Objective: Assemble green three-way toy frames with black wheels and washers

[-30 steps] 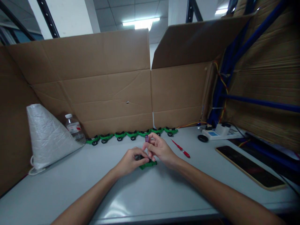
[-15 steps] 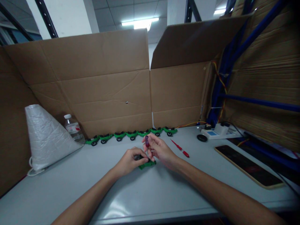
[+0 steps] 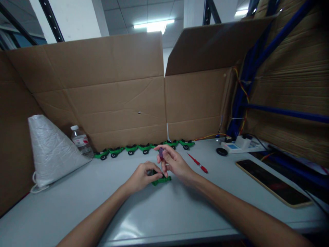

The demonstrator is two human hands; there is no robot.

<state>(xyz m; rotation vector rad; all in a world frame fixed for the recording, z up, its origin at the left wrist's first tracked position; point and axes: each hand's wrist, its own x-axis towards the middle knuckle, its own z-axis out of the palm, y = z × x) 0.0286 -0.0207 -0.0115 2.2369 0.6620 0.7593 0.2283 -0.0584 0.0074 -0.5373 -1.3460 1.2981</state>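
Observation:
My left hand (image 3: 143,177) is closed on a green toy car (image 3: 160,180), which rests on the grey-white table in front of me. Its thumb and fingers partly cover the car's dark upper part. Above the car, my right hand (image 3: 174,163) grips a screwdriver with a dark purple-red handle (image 3: 161,153). The screwdriver stands upright, its thin shaft pointing down at the car; the fingers hide where the tip ends. To the right of that hand lies a red pen-like screwdriver (image 3: 197,163).
Several green toy cars (image 3: 131,150) line the back edge by the cardboard wall (image 3: 110,99). At left stand a silvery bag (image 3: 52,154) and a water bottle (image 3: 81,142). A phone (image 3: 272,181), a power strip (image 3: 238,145) and a black ring (image 3: 221,151) are at right.
The fingers of my right hand have shifted around the screwdriver's handle, the index finger now reaching further over it. My left hand and the car stay in place.

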